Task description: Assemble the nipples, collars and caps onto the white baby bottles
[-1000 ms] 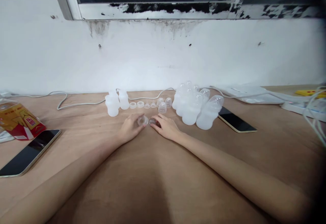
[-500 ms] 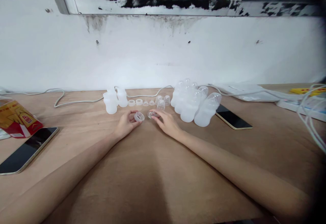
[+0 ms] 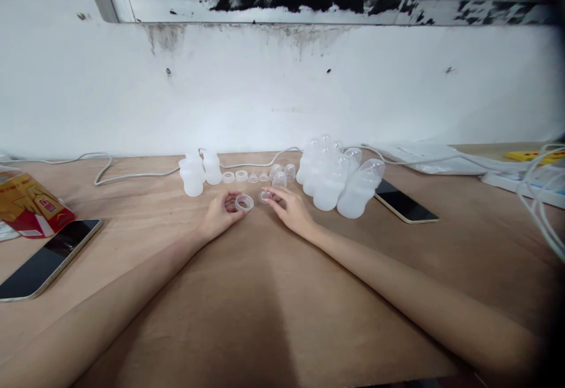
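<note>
L hand [image 3: 218, 217]: just L of ctr frame, thumb + fingers clamped on clear ring [image 3: 244, 209], approx mid-frame.
R hand [image 3: 292, 212]: near ctr, apart from L hand, fingertips pinching small clear teat [image 3: 265, 196].
Uncapped bottles [image 3: 192, 182]: 2, upright, L of ctr.
Capped bottles [image 3: 327, 195]: cluster, R of ctr.
Phone [image 3: 50, 261]: lower L.

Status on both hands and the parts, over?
Left hand: holding clear ring. Right hand: holding small clear piece. Ring and piece apart. Domed caps close beyond right hand.

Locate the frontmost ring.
In the head view, the ring is near the middle, held in the left hand, left of the clear piece in the right hand.
</note>
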### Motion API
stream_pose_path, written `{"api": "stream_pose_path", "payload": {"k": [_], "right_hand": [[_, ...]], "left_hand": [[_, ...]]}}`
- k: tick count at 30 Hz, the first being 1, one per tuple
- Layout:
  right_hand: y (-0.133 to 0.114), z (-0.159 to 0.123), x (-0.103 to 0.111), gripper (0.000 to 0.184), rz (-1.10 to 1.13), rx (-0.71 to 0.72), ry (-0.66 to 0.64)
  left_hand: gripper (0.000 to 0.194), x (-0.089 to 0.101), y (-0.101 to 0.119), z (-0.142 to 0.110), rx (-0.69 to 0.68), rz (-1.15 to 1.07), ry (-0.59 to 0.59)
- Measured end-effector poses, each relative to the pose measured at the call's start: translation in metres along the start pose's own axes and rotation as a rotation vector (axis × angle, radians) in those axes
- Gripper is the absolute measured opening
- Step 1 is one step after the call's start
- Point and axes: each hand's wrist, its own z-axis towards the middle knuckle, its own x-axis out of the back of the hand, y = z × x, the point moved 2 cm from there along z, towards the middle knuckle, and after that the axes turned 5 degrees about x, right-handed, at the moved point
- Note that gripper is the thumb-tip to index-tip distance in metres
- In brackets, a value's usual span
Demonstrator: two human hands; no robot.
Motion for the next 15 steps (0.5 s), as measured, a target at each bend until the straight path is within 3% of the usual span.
{"api": "stream_pose_path", "payload": {"k": [6,11,15], "right_hand": [[-0.0012,0.0003,0.0019,0.028,-0.011,0.026,-0.001],[-0.0013,0.0000,0.0026,0.028,0.015,0.032,0.084],[-0.0086,-0.0024,0.0006,0.029,0.018,0.133,0.118]], "left_hand": [[0.040,-0.0003,-0.0001,0.0012,0.002,-0.003,0.002],[0.041,-0.0001,0.0027,-0.0011,-0.011,0.068,-0.008],[0.040,-0.0008,0.0058,-0.0032,-0.029,0.117,-0.029]]}}
